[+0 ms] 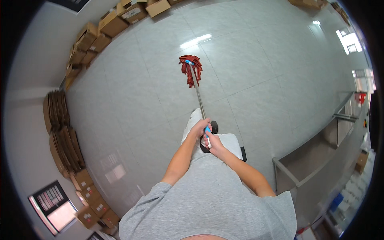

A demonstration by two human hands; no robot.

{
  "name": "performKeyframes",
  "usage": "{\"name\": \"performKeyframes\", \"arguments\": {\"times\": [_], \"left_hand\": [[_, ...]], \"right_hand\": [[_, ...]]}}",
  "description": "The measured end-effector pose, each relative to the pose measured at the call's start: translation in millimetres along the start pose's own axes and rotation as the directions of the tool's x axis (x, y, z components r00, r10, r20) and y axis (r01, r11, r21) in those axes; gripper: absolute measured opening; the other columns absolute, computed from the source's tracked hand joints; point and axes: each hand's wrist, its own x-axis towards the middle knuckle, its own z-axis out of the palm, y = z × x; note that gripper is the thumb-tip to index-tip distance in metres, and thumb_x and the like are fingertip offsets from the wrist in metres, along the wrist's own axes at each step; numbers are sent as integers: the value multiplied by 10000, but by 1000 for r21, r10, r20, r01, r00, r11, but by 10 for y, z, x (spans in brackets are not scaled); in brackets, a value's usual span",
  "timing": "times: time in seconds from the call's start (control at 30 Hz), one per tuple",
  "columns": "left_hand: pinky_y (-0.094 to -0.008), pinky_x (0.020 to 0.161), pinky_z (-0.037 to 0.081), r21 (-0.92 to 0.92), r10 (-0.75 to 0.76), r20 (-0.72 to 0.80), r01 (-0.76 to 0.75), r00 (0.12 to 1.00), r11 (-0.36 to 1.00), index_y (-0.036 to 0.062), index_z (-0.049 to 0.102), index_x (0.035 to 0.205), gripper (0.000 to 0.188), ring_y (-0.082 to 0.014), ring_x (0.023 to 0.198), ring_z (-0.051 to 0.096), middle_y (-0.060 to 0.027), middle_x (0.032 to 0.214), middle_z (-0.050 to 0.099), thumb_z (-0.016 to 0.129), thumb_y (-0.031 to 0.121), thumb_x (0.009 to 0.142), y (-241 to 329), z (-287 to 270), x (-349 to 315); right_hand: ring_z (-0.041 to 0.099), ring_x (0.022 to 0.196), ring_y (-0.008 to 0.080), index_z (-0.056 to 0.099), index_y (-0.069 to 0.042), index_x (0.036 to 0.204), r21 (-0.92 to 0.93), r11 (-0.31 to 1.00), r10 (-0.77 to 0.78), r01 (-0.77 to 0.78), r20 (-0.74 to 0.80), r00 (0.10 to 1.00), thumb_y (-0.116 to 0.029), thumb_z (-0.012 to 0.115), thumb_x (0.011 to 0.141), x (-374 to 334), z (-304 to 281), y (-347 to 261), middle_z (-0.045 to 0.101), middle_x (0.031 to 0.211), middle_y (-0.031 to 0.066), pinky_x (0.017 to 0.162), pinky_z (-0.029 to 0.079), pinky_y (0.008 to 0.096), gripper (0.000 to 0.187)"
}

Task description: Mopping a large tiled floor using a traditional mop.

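Red mop (197,66) is resting with its strands bunched on the grey floor (256,60), out ahead of both hands. Left hand (200,127) and right hand (215,144) are gripping its handle, fingers curled round, the left nearer the strands. A wide leftward swing would be risking a knock against the cardboard boxes (113,25); strands, if wet, could be leaving the floor slippery underfoot. Those boxes are lining the wall, some showing loose flaps, but their contents aren't showing clearly. Flattened cartons (60,108) are standing in bundles nearby.
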Motion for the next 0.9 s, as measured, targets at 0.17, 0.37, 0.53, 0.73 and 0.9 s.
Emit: {"name": "performKeyframes", "arguments": {"times": [0.17, 0.37, 0.53, 0.73, 0.9], "left_hand": [[-344, 487, 441, 22, -51, 35, 51, 998, 998, 22, 472, 885, 230, -206, 559, 507, -57, 641, 483, 464, 240, 957, 1616, -454, -126], [-304, 446, 404, 72, -97, -1, 96, 995, 993, 88, 390, 864, 237, -125, 499, 387, 2, 591, 400, 449, 280, 989, 3972, -1694, 195], [-324, 523, 455, 131, -203, -9, 203, 979, 970, 65, 451, 917, 213, -164, 545, 460, -18, 599, 445, 469, 268, 981, 6481, -2660, 393], [-395, 737, 540, -174, -156, 74, 167, 985, 971, 37, 486, 1055, 238, -244, 805, 600, -94, 869, 588, 513, 256, 964, 8781, -3399, 1039], [-402, 839, 526, -95, 93, 139, -80, 986, 992, 3, 488, 1065, 305, -266, 939, 610, -114, 968, 600, 548, 277, 945, 8844, -3051, 1051]], "right_hand": [[422, 490, 68, 534, -98, 841, 20, 996, -87, 89, -79, 993, -308, 544, 967, 342, 1449, -679, 491, 641, -41, 441, 314, 222, 245], [411, 477, 62, 531, -95, 779, 52, 980, -177, 191, -192, 965, -306, 589, 929, 1680, 3655, -1471, 496, 648, -27, 405, 287, 238, 265], [402, 440, 68, 532, -96, 746, -75, 928, -373, 366, -206, 904, -353, 585, 913, 2998, 5701, -2373, 481, 607, -41, 376, 276, 254, 311], [408, 473, 45, 560, -51, 866, -259, 939, -290, 225, -250, 924, -345, 561, 936, 3754, 7233, -3640, 487, 646, -35, 392, 261, 232, 302], [390, 417, 57, 563, -47, 742, -137, 912, -410, 387, -261, 874, -375, 576, 919, 3071, 7083, -3880, 487, 564, -31, 367, 259, 233, 373]]}}
